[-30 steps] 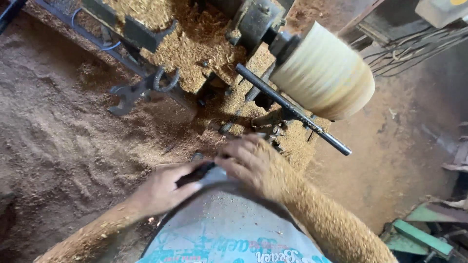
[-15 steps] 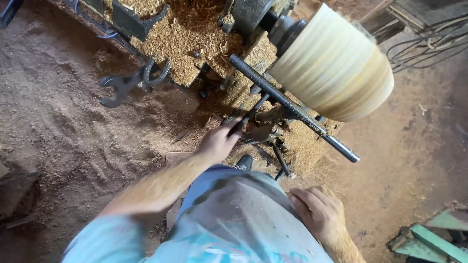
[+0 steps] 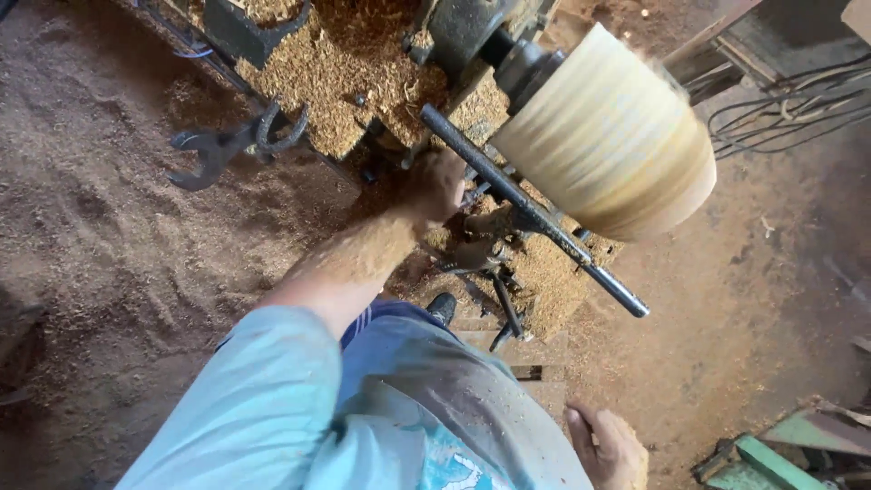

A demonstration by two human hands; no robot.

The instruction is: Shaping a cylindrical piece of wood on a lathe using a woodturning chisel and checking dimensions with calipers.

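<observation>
Left hand [image 3: 434,184] is out at the lathe, fingers curled just beside the dark steel tool rest bar [image 3: 531,210]; whether it grips anything, I cannot tell. The pale wooden blank [image 3: 606,136] blurs just right of the bar. Right hand [image 3: 610,446] hangs low, loosely open, holding nothing.

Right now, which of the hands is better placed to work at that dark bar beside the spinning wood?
Left, probably. The left hand is already up against the bar by the wood block; the right hand hangs low by the hip, far from it.
</observation>
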